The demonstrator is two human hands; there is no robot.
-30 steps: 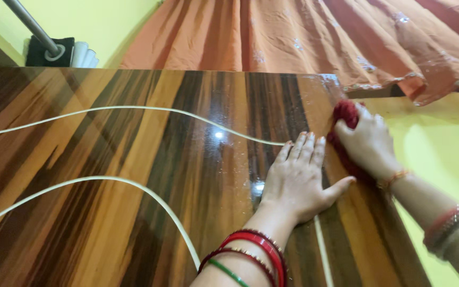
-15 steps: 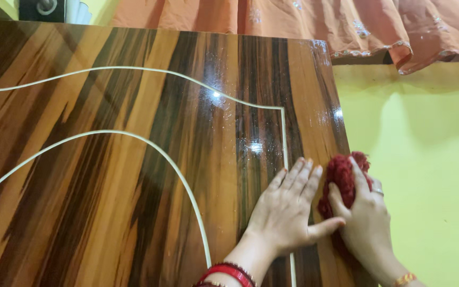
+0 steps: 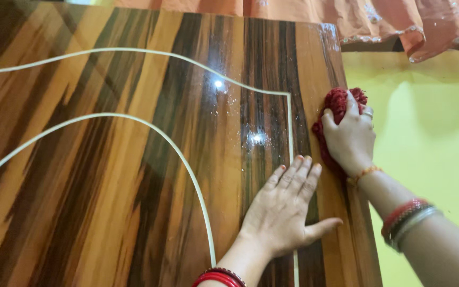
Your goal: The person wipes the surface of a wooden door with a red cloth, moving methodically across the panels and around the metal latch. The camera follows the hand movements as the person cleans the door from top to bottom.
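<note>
Glossy striped wood, brown and orange, is filling most of the view: a wooden panel (image 3: 134,159) with thin pale curved lines inlaid across it. Nearest on this panel, the left hand (image 3: 285,210) is lying flat against the wood, fingers straight and close together, thumb sticking out toward the panel's right edge, red bangles (image 3: 219,277) circling the wrist. Farther up the panel, at its right edge, the right hand (image 3: 350,135) is pressing a red cloth (image 3: 336,103) against the wood, fingers curled over it and gripping. Beyond the panel's right edge, a yellow-green wall (image 3: 431,122) is showing. Above the panel's top edge, an orange curtain (image 3: 320,13) is hanging in folds.
</note>
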